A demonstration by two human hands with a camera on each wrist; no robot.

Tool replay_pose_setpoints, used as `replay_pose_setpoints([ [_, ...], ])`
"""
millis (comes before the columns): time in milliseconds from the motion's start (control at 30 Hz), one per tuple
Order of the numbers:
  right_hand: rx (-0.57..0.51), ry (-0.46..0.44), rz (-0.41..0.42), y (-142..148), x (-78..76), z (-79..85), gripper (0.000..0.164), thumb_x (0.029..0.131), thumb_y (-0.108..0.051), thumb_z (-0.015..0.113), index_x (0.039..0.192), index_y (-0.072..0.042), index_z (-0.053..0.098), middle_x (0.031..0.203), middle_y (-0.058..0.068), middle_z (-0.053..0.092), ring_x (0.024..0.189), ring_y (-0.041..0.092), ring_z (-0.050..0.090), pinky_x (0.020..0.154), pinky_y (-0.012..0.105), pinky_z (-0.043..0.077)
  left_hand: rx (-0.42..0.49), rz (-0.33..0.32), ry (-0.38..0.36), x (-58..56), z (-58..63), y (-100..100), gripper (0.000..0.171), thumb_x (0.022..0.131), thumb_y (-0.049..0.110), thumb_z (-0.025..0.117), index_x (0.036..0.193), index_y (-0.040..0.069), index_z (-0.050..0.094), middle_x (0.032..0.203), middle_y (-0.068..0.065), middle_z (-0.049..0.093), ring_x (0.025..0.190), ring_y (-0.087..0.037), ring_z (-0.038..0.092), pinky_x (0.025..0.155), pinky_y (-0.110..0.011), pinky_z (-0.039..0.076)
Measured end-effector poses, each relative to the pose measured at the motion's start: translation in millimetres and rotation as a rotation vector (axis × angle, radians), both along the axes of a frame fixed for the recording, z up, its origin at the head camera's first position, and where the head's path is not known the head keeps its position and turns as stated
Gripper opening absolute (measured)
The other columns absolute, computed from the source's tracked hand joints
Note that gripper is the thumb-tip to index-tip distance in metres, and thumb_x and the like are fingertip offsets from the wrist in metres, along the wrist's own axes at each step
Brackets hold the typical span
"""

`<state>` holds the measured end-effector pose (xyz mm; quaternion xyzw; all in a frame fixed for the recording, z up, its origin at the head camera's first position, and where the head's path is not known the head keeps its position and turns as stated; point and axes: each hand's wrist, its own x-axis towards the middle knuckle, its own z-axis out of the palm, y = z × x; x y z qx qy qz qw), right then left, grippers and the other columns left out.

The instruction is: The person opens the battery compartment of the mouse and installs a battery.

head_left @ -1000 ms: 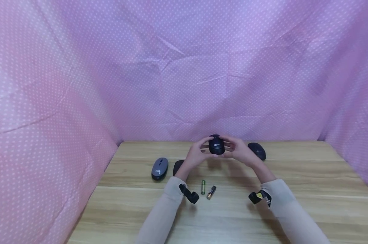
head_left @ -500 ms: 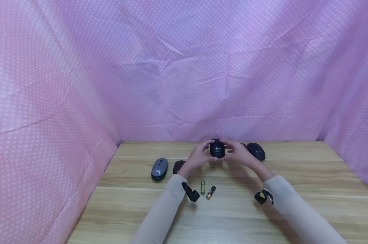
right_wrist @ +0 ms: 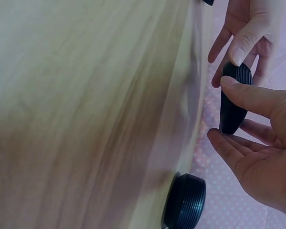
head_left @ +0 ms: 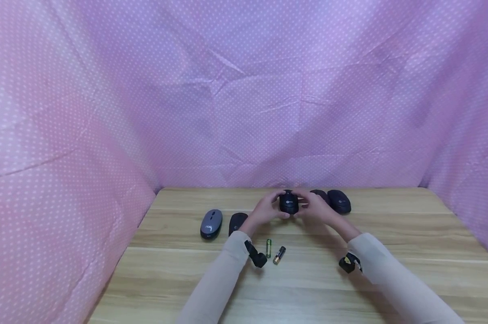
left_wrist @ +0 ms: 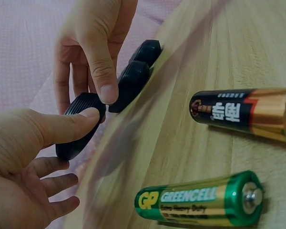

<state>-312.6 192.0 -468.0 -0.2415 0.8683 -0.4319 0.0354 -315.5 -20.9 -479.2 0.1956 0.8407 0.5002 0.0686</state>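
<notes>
Near the table's far edge, a black computer mouse (head_left: 288,202) is held between both hands, its logo facing the head camera. My left hand (head_left: 268,209) grips its left side, the thumb (left_wrist: 76,125) along the ribbed edge in the left wrist view. From the other side my right hand (head_left: 314,208) holds it, thumb near and fingertips on the far end. In the right wrist view the mouse (right_wrist: 234,107) is seen edge-on between thumb and fingers. A green battery (head_left: 269,248) and a black-and-copper battery (head_left: 279,255) lie on the wood in front of the hands.
A grey mouse (head_left: 211,223) lies on the left, with a black mouse (head_left: 237,222) beside it, partly behind the left wrist. To the right are another black mouse (head_left: 339,201) and one (head_left: 320,194) partly covered by the right hand. Pink dotted cloth (head_left: 244,112) borders the wooden table (head_left: 409,225).
Both hands have come down and slightly nearer with the mouse between them. The black mouse behind the right hand now shows more. The batteries stay where they were.
</notes>
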Motion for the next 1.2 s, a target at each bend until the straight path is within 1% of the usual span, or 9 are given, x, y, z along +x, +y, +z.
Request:
replay_pose_setpoints([
  [133, 0.031, -0.037, -0.01, -1.0, -0.6, -1.2, 0.076, 0.078, 0.004, 0.082, 0.144, 0.014, 0.045, 0.146, 0.037, 0.047, 0.125, 0.053, 0.057, 0.101, 0.053, 0.053, -0.018, 0.012, -0.011, -0.8, -1.7, 1.7, 0.075, 0.079, 0.003, 0.086, 0.146, 0.012, 0.052, 0.155, -0.011, 0.05, 0.144, -0.037, 0.046, 0.12, -0.045, 0.038],
  [267, 0.069, -0.05, -0.024, -2.4, -1.1, -2.5, 0.077, 0.079, 0.002, 0.083, 0.145, 0.013, 0.045, 0.146, 0.037, 0.048, 0.124, 0.052, 0.059, 0.101, 0.051, 0.054, -0.041, 0.023, -0.012, -1.8, -3.7, 2.6, 0.076, 0.079, 0.004, 0.086, 0.146, 0.012, 0.053, 0.154, -0.012, 0.051, 0.144, -0.034, 0.047, 0.12, -0.044, 0.038],
  [467, 0.106, -0.036, -0.03, -3.1, -1.3, -4.6, 0.076, 0.08, 0.002, 0.082, 0.145, 0.012, 0.045, 0.145, 0.037, 0.049, 0.123, 0.05, 0.06, 0.099, 0.051, 0.055, -0.048, 0.036, -0.029, -3.9, -6.2, 4.5, 0.076, 0.078, 0.004, 0.087, 0.146, 0.012, 0.054, 0.151, -0.011, 0.054, 0.142, -0.03, 0.049, 0.121, -0.043, 0.037],
  [800, 0.132, -0.028, -0.031, -4.8, 0.7, -4.6, 0.072, 0.081, 0.004, 0.08, 0.143, 0.014, 0.045, 0.142, 0.04, 0.049, 0.122, 0.052, 0.06, 0.099, 0.053, 0.054, -0.053, 0.05, -0.054, -7.5, -11.3, 7.7, 0.074, 0.078, 0.006, 0.088, 0.144, 0.013, 0.055, 0.149, -0.01, 0.056, 0.14, -0.028, 0.05, 0.12, -0.042, 0.038],
  [1200, 0.17, 0.008, -0.051, -4.7, -0.2, -12.0, 0.071, 0.079, 0.005, 0.081, 0.141, 0.014, 0.048, 0.139, 0.039, 0.053, 0.12, 0.051, 0.062, 0.097, 0.052, 0.056, -0.072, 0.047, -0.057, -6.0, -10.4, 12.3, 0.074, 0.076, 0.004, 0.088, 0.142, 0.011, 0.056, 0.149, -0.011, 0.056, 0.141, -0.029, 0.05, 0.121, -0.042, 0.037],
])
